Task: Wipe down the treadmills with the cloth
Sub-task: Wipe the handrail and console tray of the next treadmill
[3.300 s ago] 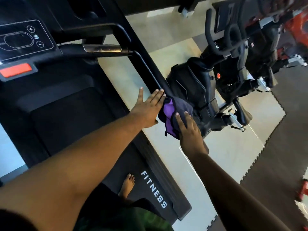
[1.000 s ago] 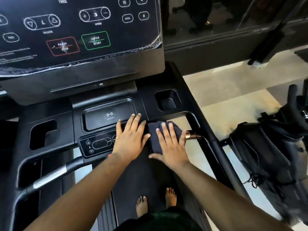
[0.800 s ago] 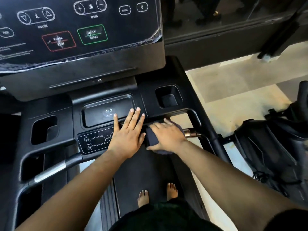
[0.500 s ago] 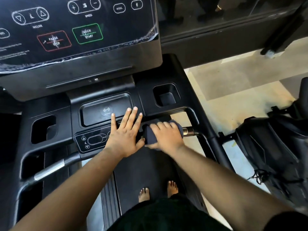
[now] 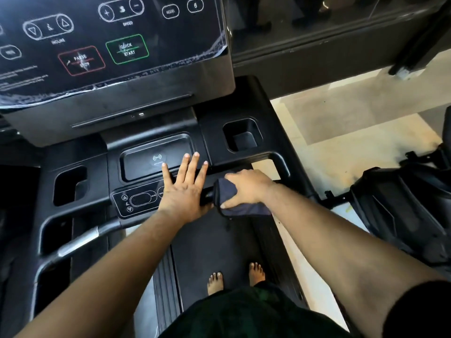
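Dark navy fabric, the folded cloth (image 5: 228,195), is bunched around the black front crossbar of the treadmill (image 5: 273,132), just right of the small oval-button control panel (image 5: 139,200). The right hand (image 5: 246,187) curls over it, fingers wrapped around cloth and bar. The left hand (image 5: 184,189) lies flat with fingers straight and spread, palm on the panel's right end, fingertips reaching the glossy charging tray (image 5: 146,158). Two bare feet (image 5: 235,276) stand on the black belt below.
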{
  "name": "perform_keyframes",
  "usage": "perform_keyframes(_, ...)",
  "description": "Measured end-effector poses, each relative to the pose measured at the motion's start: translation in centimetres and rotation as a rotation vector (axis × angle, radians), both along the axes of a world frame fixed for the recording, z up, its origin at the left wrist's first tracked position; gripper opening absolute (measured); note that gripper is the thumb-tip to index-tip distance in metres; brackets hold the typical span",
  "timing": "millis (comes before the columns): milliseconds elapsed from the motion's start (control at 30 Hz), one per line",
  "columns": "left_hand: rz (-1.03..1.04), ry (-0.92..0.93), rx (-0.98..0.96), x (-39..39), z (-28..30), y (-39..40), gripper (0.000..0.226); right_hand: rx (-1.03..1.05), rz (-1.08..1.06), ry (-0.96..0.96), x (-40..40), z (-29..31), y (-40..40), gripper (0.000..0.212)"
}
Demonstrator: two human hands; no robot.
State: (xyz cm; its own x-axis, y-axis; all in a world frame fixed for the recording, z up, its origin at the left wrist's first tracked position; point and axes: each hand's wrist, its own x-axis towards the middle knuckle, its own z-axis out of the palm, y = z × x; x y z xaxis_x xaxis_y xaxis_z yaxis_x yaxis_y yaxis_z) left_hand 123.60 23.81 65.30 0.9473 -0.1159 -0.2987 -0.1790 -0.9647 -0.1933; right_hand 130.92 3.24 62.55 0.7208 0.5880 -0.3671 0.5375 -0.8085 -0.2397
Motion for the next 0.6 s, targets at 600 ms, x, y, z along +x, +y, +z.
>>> perform_keyframes(600,0.073,-0.018,-0.038,-0.5,0.1,-0.5,0.116,0.028,-0.193,-0.487,-6.3,-4.9,-2.3,0.080)
